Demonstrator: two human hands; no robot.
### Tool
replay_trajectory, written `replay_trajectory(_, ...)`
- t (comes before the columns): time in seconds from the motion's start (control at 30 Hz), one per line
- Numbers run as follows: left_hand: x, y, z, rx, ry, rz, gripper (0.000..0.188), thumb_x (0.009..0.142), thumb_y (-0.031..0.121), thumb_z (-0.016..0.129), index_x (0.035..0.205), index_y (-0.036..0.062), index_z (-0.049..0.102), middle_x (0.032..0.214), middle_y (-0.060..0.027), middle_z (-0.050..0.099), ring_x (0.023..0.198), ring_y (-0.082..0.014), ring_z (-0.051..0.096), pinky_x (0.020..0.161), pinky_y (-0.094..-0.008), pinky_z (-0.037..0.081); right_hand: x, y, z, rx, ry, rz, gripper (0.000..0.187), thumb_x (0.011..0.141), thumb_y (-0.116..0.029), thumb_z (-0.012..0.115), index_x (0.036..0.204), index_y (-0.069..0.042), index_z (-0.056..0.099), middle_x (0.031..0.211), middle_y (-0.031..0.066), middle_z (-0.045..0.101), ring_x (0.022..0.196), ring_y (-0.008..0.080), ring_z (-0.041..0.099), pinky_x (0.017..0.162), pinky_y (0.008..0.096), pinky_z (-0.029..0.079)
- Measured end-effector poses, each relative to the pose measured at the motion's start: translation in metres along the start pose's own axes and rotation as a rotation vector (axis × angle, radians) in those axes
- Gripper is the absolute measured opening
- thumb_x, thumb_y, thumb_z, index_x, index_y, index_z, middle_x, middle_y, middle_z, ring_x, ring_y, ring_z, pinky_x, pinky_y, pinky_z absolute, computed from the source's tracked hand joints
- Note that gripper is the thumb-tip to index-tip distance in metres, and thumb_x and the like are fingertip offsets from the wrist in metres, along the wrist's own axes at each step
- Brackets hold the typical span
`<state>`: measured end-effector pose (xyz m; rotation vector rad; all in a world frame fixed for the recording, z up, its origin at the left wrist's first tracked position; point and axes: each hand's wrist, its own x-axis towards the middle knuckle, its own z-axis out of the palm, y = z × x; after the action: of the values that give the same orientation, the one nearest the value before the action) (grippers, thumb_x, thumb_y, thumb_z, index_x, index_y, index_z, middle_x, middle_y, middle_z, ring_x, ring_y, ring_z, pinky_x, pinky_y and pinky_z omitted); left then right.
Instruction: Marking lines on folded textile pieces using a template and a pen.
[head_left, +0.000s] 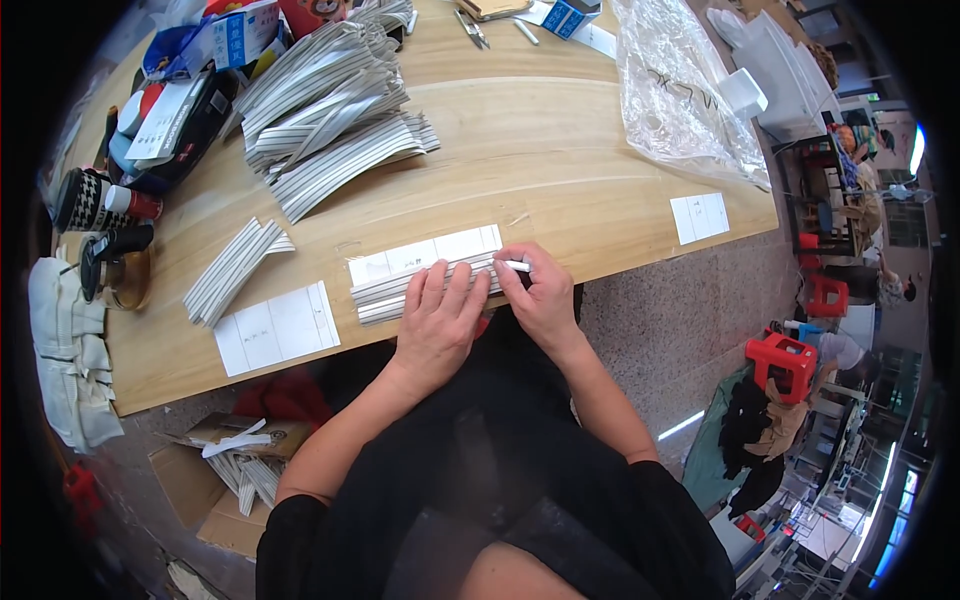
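My left hand (438, 325) lies with outstretched fingers on grey-and-white striped fabric strips (378, 300), pressing them to the table. Under their far edge shows a white paper card (425, 250) with lines drawn on it. At the strips' right end, my right hand (545, 300) pinches a short white stick (518, 265), like a marking pen or chalk; its far end is hidden by the fingers. To the left lies a small bundle of striped strips (235, 270), beside another lined card (277, 328).
A large heap of striped strips (325, 90) covers the far left. Clear plastic bag (680, 90), thread snips (472, 30) and a third card (700, 218) lie toward the back and right. Below the table's left edge, a cardboard box (185, 480) holds more strips; red stools (782, 360) stand right.
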<state>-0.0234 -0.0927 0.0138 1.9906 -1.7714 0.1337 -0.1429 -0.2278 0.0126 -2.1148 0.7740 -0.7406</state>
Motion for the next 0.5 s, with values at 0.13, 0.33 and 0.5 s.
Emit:
replay_trajectory(0.13,-0.001,0.000,0.000,0.008,0.013,0.001,0.048,0.083,0.016,0.066,0.129,0.0062,0.060,0.129,-0.0122,0.053,0.125,-0.0336,0.048,0.106,-0.0477,0.037,0.003,-0.004,0.003,-0.085,0.008,-0.061,0.011,0.091,-0.012,0.071,0.097,-0.003,0.066,0.087,0.0116,0.069,0.076,0.0255,0.069,0.067,0.0332,0.053)
replay_trajectory(0.33,-0.014,-0.005,-0.009,-0.045,-0.097,-0.053,0.064,0.078,0.014,0.075,0.138,0.0068,0.054,0.138,-0.0148,0.050,0.135,-0.0370,0.043,0.113,-0.0506,0.032,0.010,-0.013,0.005,-0.208,0.038,-0.172,0.015,0.090,-0.016,0.073,0.091,-0.004,0.065,0.083,0.0128,0.067,0.071,0.0316,0.067,0.061,0.0380,0.052)
replay_trajectory(0.5,-0.051,-0.027,-0.031,0.000,-0.096,-0.197,0.070,0.077,0.014,0.076,0.141,0.0040,0.052,0.147,-0.0149,0.048,0.141,-0.0366,0.041,0.116,-0.0542,0.029,0.009,-0.019,0.004,-0.219,0.056,-0.154,0.016,0.091,-0.019,0.074,0.091,-0.005,0.065,0.080,0.0124,0.067,0.068,0.0312,0.066,0.060,0.0378,0.051)
